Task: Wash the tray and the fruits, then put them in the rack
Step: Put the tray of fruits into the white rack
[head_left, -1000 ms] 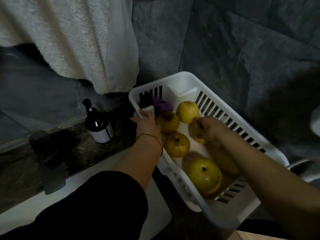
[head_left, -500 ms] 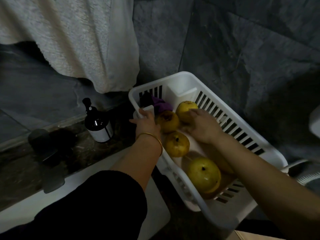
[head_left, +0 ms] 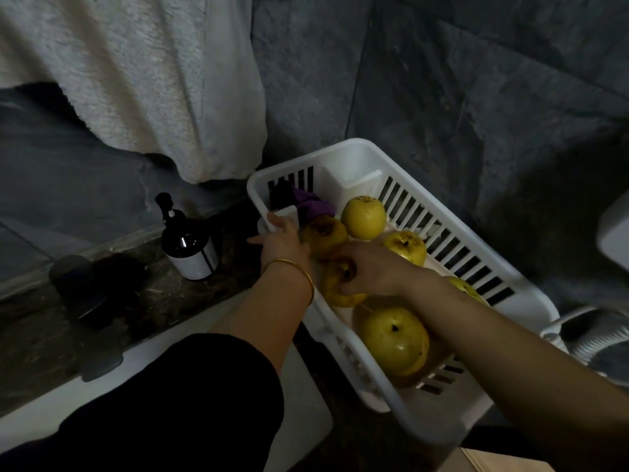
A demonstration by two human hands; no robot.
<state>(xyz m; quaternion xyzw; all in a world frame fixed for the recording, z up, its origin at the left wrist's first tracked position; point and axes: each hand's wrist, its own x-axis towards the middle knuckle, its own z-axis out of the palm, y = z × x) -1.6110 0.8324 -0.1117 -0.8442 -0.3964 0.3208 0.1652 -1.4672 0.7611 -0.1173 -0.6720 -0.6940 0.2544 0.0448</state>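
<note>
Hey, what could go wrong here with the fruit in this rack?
The right hand grips one yellow round fruit packed against its neighbours in the white slotted plastic rack; shifting it may bump or bruise them. The left hand holds the rack's rim close to the dark bottle with a white label, so a shove could topple that bottle.

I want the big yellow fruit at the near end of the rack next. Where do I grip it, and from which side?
Come from above: the walls of the rack close in its sides. Cup the big fruit round its widest part, below the dark dimple facing up; it looks round and smooth, so a fingertip pinch may slip. The right hand, now gripping a smaller fruit, is nearest.
</note>
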